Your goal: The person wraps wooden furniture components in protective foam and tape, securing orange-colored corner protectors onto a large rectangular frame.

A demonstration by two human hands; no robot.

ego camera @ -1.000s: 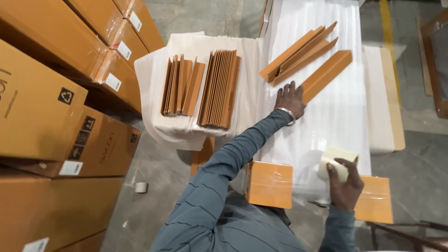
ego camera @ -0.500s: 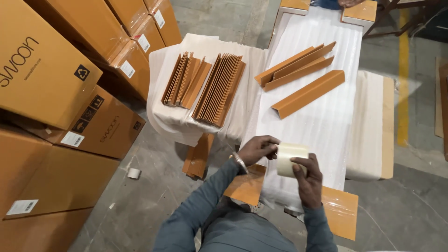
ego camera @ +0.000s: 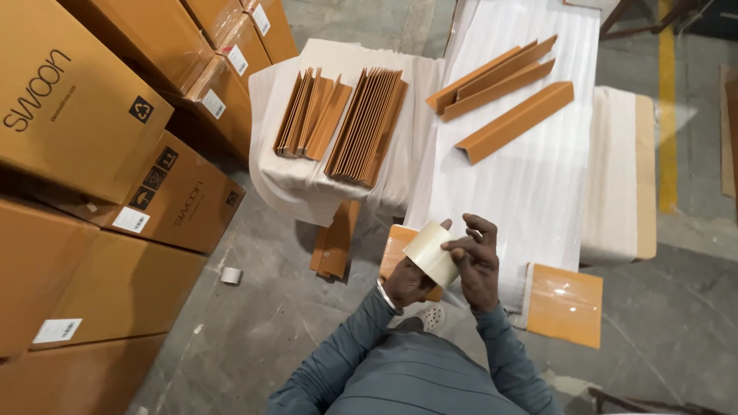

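I cradle the tape roll (ego camera: 430,253) near my chest, left hand (ego camera: 406,283) clamped beneath it, right hand (ego camera: 478,261) fingers pinching its rim; picking the loose end needs a steady roll.

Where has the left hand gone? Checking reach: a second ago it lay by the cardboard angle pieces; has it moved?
Yes. The left hand has drawn back from the angle pieces toward the body, now holding the tape roll.
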